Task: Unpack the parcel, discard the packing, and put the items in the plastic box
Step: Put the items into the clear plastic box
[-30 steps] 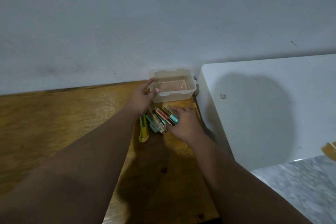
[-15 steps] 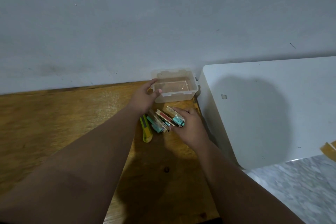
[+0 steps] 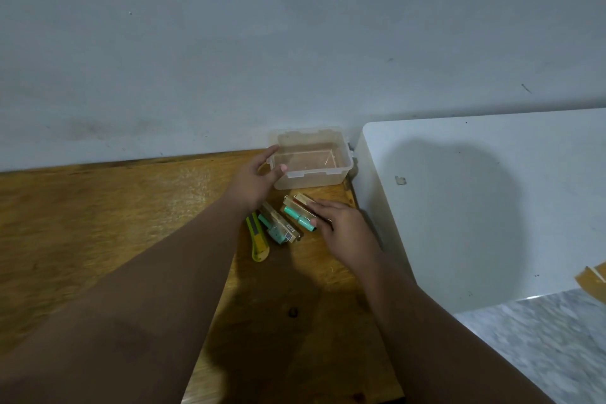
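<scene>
Plastic box [image 3: 331,175] dead ahead of the pack in hand, mouth up, nothing seen inside.

Stands at the back of the counter [image 3: 131,223] against the wall [image 3: 295,43], long axis left to right, near left corner pinched by the left hand [image 3: 254,182], thumb on the rim and fingers along the outer wall. Gripped in the right hand [image 3: 342,225], fingers curled over the top: a gold carton with a teal tube [image 3: 296,213], slanting from near right to far left, far end aimed at the box's front wall, near it but apart. Lying just left of that: a second teal-and-gold pack [image 3: 278,228] and a yellow utility knife [image 3: 259,236]. Probably calls for a short lift forward over the front rim by the right hand, with the carton turned along the box's length.
</scene>
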